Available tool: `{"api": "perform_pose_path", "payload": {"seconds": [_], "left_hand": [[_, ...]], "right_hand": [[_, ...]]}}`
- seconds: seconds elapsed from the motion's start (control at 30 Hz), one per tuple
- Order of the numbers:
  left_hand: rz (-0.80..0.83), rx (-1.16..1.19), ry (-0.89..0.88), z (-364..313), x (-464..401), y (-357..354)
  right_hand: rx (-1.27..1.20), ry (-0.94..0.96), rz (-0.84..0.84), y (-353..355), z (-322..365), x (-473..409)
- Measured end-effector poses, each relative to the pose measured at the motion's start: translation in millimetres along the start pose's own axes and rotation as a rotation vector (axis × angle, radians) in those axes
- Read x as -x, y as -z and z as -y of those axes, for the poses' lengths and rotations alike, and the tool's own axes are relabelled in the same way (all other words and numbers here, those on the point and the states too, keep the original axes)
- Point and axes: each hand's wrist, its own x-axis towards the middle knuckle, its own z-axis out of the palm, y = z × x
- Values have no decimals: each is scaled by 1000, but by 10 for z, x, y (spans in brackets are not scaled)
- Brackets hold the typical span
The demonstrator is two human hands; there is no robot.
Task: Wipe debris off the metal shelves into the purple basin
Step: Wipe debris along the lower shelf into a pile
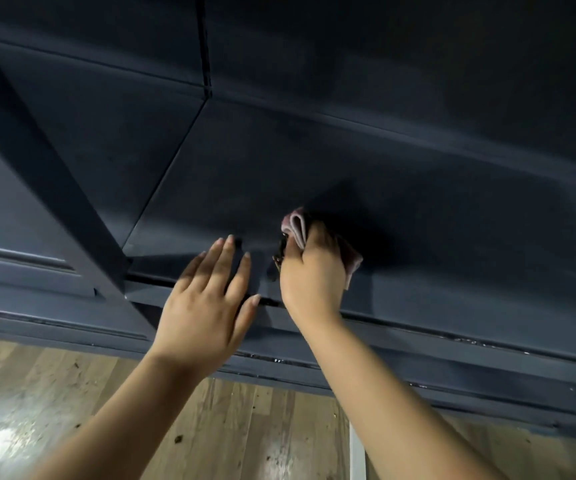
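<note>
A dark upright post bounds the metal shelf on the left; below its front edge lies wooden floor dotted with crumbs. The left hand lies flat with straight fingers at that edge. Just beside it the right hand grips a bunched pinkish cloth on the shelf, beside dark debris; open shelf stretches rightward

A pink cloth lies on the dark metal shelf.
</note>
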Motion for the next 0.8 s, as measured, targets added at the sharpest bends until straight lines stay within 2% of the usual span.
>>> {"api": "perform_pose_path", "payload": {"seconds": [0.07, 0.13, 0.2, 0.23, 0.4, 0.5, 0.6, 0.67, 0.8], "left_hand": [[-11, -3, -16, 20, 2, -18], [-19, 4, -25, 21, -1, -27], [-17, 9, -33, 31, -10, -9], [-18, 4, -32, 63, -17, 10], [-5, -9, 66, 394, 37, 55], [1, 10, 90, 396, 53, 37], [-26, 7, 96, 362, 46, 16], [-42, 4, 94, 366, 48, 15], [-51, 5, 94, 361, 53, 19]], "right_hand": [[3, 25, 24, -2, 38, -25], [-34, -61, 239, 50, -10, -64], [-197, -188, 471, 117, -166, -84], [-291, -235, 508, 163, -233, -109], [-379, -389, 440, 201, -399, -471], [-364, -447, 563, 84, -398, -667], [-648, -503, 709, 40, -195, -742], [-784, -469, 783, 54, -103, -725], [-742, -438, 879, 108, -71, -636]]}}
